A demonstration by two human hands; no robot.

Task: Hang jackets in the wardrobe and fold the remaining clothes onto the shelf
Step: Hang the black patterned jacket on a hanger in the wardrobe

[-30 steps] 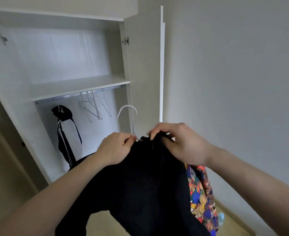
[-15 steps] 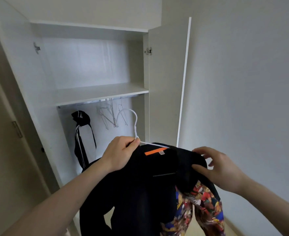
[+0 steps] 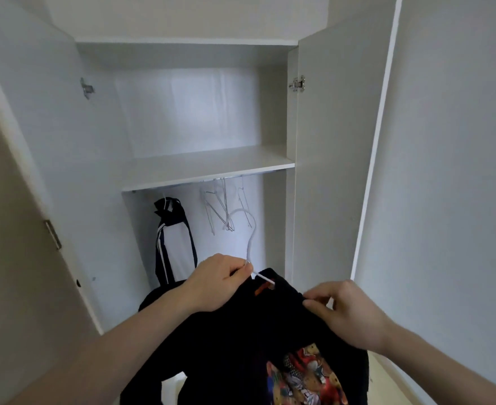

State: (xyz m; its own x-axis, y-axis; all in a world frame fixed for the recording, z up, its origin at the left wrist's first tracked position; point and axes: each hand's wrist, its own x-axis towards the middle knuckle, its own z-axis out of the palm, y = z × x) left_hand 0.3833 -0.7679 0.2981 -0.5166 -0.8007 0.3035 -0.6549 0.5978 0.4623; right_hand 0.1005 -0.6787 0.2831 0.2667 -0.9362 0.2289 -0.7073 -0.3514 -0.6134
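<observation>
From the head camera I see my left hand [image 3: 217, 283] pinching the neck of the white hanger [image 3: 251, 238], fingers curled tight round the wire just below its hook. At four o'clock from it, my right hand [image 3: 344, 312] pinches the shoulder of the black jacket [image 3: 241, 331], thumb and forefinger closed on the cloth. The jacket is draped over the hanger in front of the open wardrobe [image 3: 323, 171], below the shelf [image 3: 206, 168]. I judge the step to be seating the jacket squarely on the hanger; next the hook must go up at twelve o'clock onto the rail [image 3: 182, 184], between the hung striped jacket [image 3: 172, 238] and the spare hangers [image 3: 220, 209]. An orange tag [image 3: 263, 288] sits at the collar; any writing is probably too small to read. A printed garment [image 3: 302, 375] hangs at six o'clock.
</observation>
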